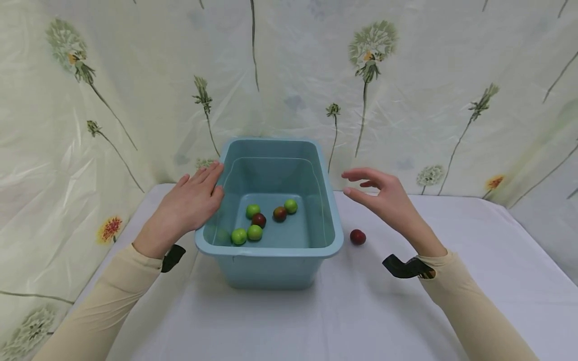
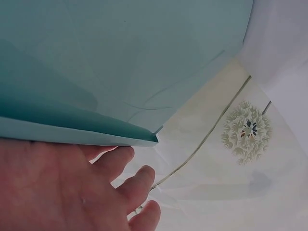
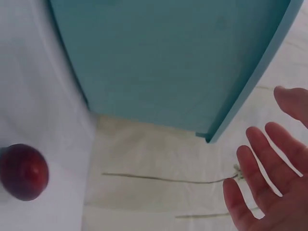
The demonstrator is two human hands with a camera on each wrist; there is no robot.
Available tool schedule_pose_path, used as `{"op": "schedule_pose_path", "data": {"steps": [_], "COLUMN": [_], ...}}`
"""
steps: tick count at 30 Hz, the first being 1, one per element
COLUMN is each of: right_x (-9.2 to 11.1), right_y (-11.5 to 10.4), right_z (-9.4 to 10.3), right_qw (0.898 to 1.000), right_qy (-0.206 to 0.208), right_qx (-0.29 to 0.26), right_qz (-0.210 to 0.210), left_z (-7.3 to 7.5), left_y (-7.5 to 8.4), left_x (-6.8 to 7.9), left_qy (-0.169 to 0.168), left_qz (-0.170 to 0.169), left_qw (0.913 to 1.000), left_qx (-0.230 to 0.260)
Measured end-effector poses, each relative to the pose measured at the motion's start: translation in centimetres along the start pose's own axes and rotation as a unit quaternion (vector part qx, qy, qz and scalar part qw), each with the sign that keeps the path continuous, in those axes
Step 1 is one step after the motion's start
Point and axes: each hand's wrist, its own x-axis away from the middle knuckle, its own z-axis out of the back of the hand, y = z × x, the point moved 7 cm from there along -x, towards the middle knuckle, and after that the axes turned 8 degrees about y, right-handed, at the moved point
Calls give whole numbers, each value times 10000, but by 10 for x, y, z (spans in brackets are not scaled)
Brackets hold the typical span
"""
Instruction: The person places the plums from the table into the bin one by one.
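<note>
A blue plastic tub point(image 1: 271, 268) stands on the table with small round fruits on its floor. Several are green, like this green fruit point(image 1: 255, 232); a dark red plum point(image 1: 259, 220) and a reddish-brown fruit point(image 1: 279, 214) lie among them. My left hand point(image 1: 191, 200) rests on the tub's left rim, its fingers mostly straight; from below, the left wrist view shows the palm under the rim point(image 2: 72, 136). Right of the tub, my right hand point(image 1: 381, 195) hovers with nothing in it, fingers spread and slightly bent. Another dark red plum point(image 1: 358, 237) lies on the table below that hand.
A white cloth point(image 1: 384, 311) covers the table. Behind and to the sides hangs a pale plastic sheet point(image 1: 298, 65) printed with dandelions, close behind the tub. A black strap point(image 1: 402, 266) is on the right wrist, another black strap point(image 1: 173, 258) on the left.
</note>
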Motion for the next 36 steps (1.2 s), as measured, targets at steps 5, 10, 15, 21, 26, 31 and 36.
{"op": "schedule_pose_path", "data": {"steps": [5, 10, 15, 21, 26, 31, 36], "right_x": [8, 17, 27, 39, 49, 57, 64], "right_y": [30, 66, 82, 100, 116, 129, 142], "right_z": [-2, -4, -5, -9, -16, -20, -24], "right_qw": [9997, 9991, 9982, 9961, 9935, 9911, 9874], "right_qy": [-14, -125, -253, -512, -771, -905, -1085], "right_qx": [58, 214, 311, 429, 541, 614, 674], "right_qz": [-250, -350, -441, -584, -635, -760, -931], "left_z": [0, 0, 0, 2, 0, -1, -1], "left_y": [0, -1, -1, 3, -2, -2, -1], "left_x": [2, 1, 1, 3, 1, 0, 0], "left_qy": [-42, -39, -32, 103, -34, -81, -45], "left_qz": [-57, 9, -7, -391, 76, 175, 158], "left_qw": [9999, 10000, 10000, 9987, 9999, 9995, 9995], "left_qx": [-97, 7, 28, -323, 138, 245, 283]}}
